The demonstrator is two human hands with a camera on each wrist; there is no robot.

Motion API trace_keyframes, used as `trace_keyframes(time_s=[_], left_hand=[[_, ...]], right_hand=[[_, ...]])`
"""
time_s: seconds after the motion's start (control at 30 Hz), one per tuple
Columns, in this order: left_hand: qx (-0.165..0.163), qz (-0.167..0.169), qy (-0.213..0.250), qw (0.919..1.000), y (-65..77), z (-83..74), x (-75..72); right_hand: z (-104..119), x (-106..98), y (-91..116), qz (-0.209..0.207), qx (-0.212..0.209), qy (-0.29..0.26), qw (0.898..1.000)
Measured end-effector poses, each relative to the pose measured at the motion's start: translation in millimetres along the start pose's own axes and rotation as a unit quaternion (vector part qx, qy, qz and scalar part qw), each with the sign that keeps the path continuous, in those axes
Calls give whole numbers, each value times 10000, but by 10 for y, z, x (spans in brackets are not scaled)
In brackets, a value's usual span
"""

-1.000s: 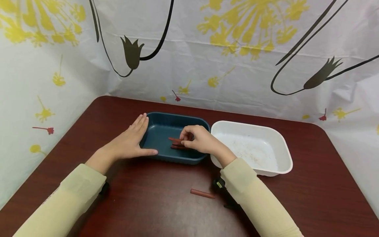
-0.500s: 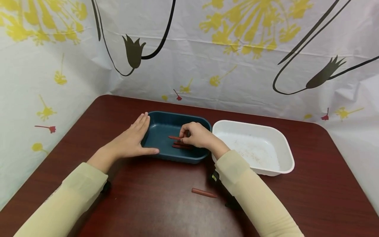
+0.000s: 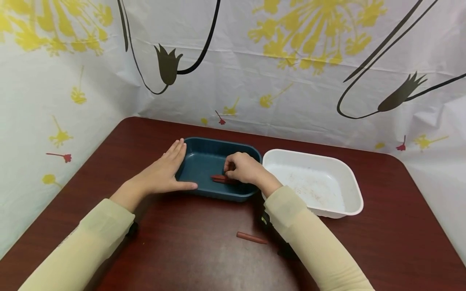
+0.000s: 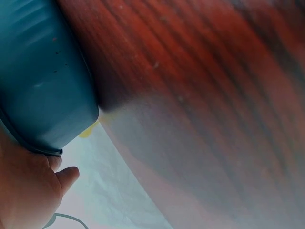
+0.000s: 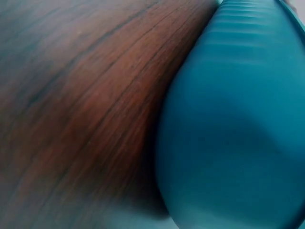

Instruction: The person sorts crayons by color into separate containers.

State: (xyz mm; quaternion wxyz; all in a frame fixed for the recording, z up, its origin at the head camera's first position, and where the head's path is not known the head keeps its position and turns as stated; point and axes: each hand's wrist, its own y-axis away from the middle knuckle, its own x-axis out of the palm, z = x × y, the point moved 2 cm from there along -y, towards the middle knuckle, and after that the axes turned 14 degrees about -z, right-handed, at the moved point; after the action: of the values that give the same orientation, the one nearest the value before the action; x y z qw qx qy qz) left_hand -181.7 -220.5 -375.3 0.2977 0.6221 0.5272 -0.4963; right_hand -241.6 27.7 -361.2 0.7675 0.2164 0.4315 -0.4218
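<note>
At the left end of the teal dish [image 3: 204, 161], the left hand [image 3: 164, 171] rests against the rim, its grip spread wide: straight fingers reach up along the outer end while the thumb stretches to the near edge, bracing the dish without closing round it. A pale yellow sleeve [image 3: 91, 238] is cuffed at this wrist. Inside the dish, right of its middle, a few reddish-brown sticks [image 3: 220, 179] lie close together, their tips pointing left. Over their right ends comes the right hand [image 3: 246, 167], its grip narrow, fingers curled and the thumb brought in near them; whether a stick is pinched between them cannot be told, since the hand hides those ends. Below this hand, one loose stick [image 3: 251, 237] lies on the desk [image 3: 174, 242], apart from the dish. Just beside the teal dish on the right sits a white dish [image 3: 309, 178], partly hidden by the right forearm.
</note>
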Motion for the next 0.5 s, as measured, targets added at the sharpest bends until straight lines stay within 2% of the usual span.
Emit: trace_keyframes(time_s=[0.2,0.5], left_hand=[[17,-13,30,10000,-10,-16,0],[44,-29,56,10000,10,-18,-7]], right_hand=[[-10,-27,21,-135,63,-63,9999],[-3,-126,127,-363,-125,52,9992]])
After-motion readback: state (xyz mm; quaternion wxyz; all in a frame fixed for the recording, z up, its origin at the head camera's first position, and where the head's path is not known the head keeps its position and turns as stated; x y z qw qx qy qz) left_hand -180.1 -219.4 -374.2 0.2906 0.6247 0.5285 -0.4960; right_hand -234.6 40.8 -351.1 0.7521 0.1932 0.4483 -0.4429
